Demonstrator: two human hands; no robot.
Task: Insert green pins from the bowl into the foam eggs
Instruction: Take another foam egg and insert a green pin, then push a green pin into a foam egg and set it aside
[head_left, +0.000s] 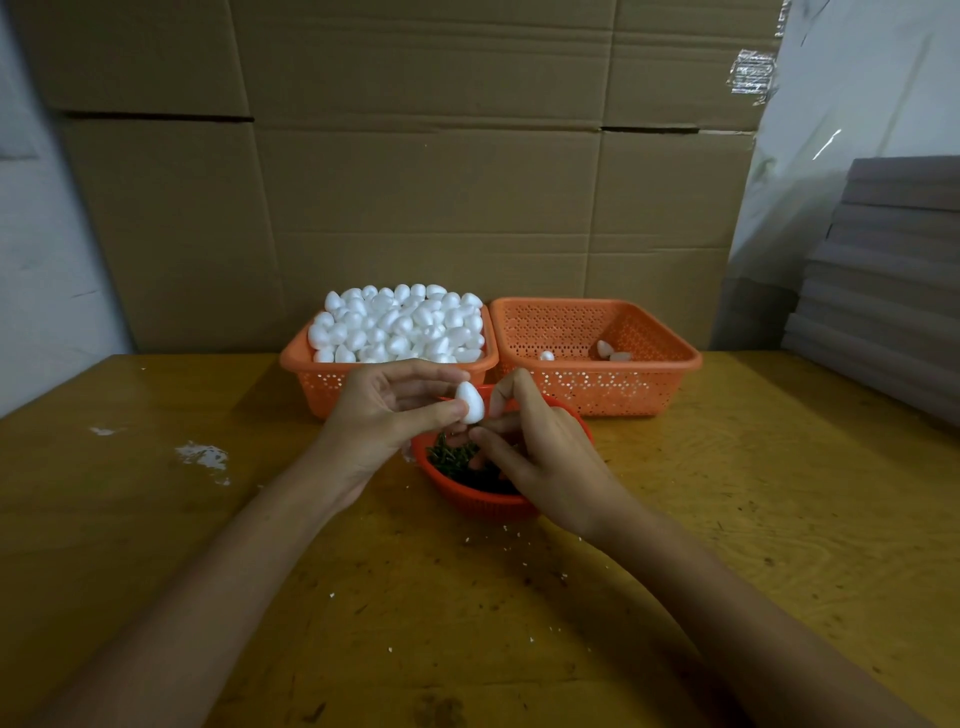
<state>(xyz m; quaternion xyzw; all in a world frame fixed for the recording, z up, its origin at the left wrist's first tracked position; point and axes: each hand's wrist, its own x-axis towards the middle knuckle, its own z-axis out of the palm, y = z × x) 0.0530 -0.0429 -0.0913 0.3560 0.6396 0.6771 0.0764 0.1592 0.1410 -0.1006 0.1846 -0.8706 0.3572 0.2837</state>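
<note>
My left hand (387, 415) pinches a white foam egg (470, 401) between thumb and fingers, held upright just above the red bowl (483, 506). Dark green pins (451, 458) fill that bowl. My right hand (540, 452) hovers over the bowl with its fingers curled against the egg's right side and base; whether a pin is between those fingers is hidden. Behind, the left orange basket (332, 382) is heaped with plain foam eggs (400, 325). The right orange basket (623, 384) holds three eggs (605, 351).
The baskets stand at the back of a worn yellow table (779, 493), against a cardboard wall (415, 182). White foam crumbs (202, 457) lie at the left. A stack of grey boards (893, 291) rises at the right edge.
</note>
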